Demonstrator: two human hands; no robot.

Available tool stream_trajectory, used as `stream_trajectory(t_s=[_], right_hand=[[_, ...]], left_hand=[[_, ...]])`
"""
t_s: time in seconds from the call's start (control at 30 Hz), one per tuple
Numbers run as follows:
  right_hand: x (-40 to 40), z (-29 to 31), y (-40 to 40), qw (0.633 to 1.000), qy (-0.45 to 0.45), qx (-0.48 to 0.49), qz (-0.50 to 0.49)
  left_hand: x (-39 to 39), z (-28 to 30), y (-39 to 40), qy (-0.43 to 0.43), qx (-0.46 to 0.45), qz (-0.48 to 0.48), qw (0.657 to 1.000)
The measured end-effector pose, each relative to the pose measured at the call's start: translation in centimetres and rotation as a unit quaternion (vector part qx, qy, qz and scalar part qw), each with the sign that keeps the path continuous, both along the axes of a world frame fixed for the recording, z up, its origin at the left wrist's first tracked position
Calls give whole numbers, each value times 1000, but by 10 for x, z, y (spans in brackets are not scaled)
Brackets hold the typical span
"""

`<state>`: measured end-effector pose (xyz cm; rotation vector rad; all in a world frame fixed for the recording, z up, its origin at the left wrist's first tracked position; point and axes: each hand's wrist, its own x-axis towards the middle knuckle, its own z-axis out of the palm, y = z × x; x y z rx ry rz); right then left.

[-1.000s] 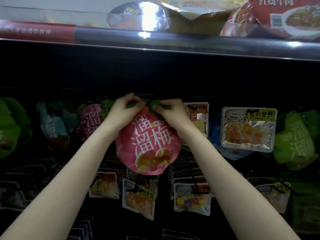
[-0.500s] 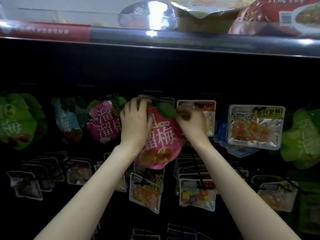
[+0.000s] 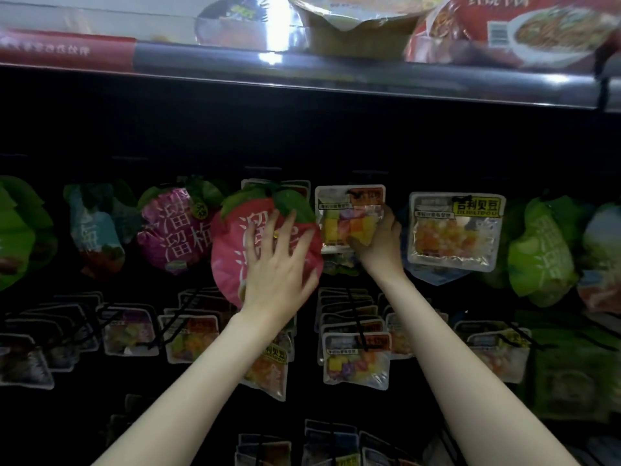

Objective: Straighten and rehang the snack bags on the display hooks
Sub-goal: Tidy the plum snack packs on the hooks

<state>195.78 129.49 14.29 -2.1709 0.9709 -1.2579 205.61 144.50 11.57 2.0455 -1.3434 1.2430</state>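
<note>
A round pink snack bag (image 3: 228, 250) with green leaf top and white characters hangs in the upper row of hooks. My left hand (image 3: 275, 264) lies flat on its front with fingers spread and straight. Right of it hangs a clear rectangular bag of coloured cubes (image 3: 346, 213). My right hand (image 3: 379, 240) grips that bag's lower right corner, fingers curled around its edge.
More hanging bags fill the row: a magenta one (image 3: 171, 230), a teal one (image 3: 94, 230), green ones (image 3: 541, 250) and a clear bag (image 3: 453, 230). Lower hooks carry several small clear packs (image 3: 356, 361). A shelf edge (image 3: 336, 85) with noodle bowls overhangs above.
Both hands left the pink bag's top. My left hand slid down flat onto its front; my right hand moved right and took hold of the clear cube bag.
</note>
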Motion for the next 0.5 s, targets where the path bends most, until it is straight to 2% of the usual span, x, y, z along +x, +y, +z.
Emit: stream_trajectory(t_s=[0.07, 0.17, 0.23, 0.5], right_hand=[[2, 3, 3, 999, -25, 21, 0], [2, 5, 13, 992, -123, 41, -8], [0, 4, 19, 988, -149, 43, 2], [-46, 11, 48, 985, -129, 17, 117]], left_hand=[[5, -2, 0, -8, 12, 5, 1000], [12, -4, 2, -13, 19, 0, 1000], [14, -5, 3, -9, 18, -5, 1000], [15, -10, 2, 13, 4, -45, 999]])
